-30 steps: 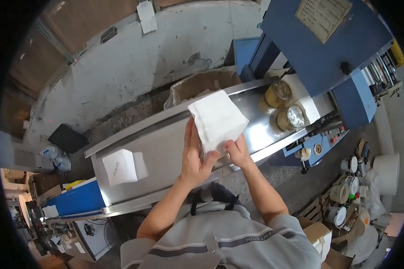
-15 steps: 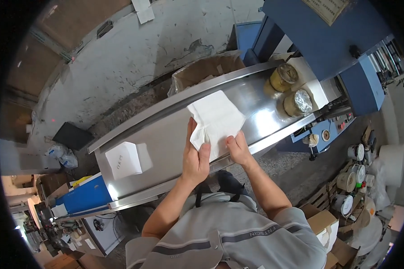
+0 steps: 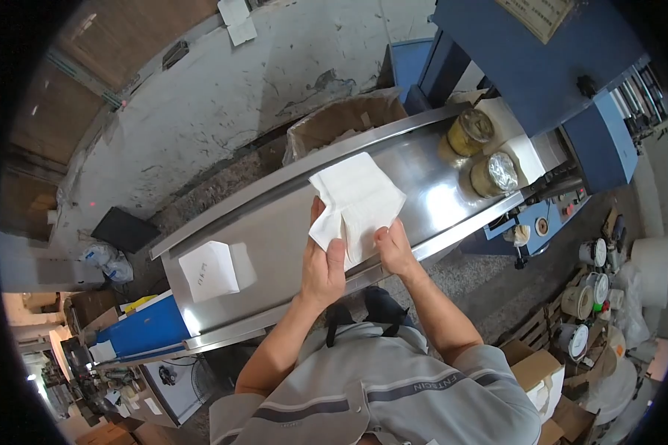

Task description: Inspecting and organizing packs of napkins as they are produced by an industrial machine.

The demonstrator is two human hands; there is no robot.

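Note:
Over the metal table [image 3: 274,204] I hold a stack of soft white paper sheets [image 3: 364,196], which look like napkins. My left hand [image 3: 323,267] grips its left side, the thumb on the near face and the fingers mostly hidden behind. At the lower right edge, my right hand [image 3: 395,248] pinches the stack, its thumb showing on top. Near the left thumb the layers part in a narrow fold. A separate white paper piece [image 3: 209,268] with handwriting lies flat on the table to the left.
Two round containers, one yellowish [image 3: 470,132] and one topped with crumpled clear film [image 3: 493,174], stand at the table's right end beside a blue machine [image 3: 542,67]. Behind the raised metal rim sits a lined carton [image 3: 341,122]. Several buckets [image 3: 577,300] crowd the floor at right.
Layers at the stack's left side have spread, and a gap has opened by my left thumb. Both hands keep nearly the same places, while the whole view has shifted slightly.

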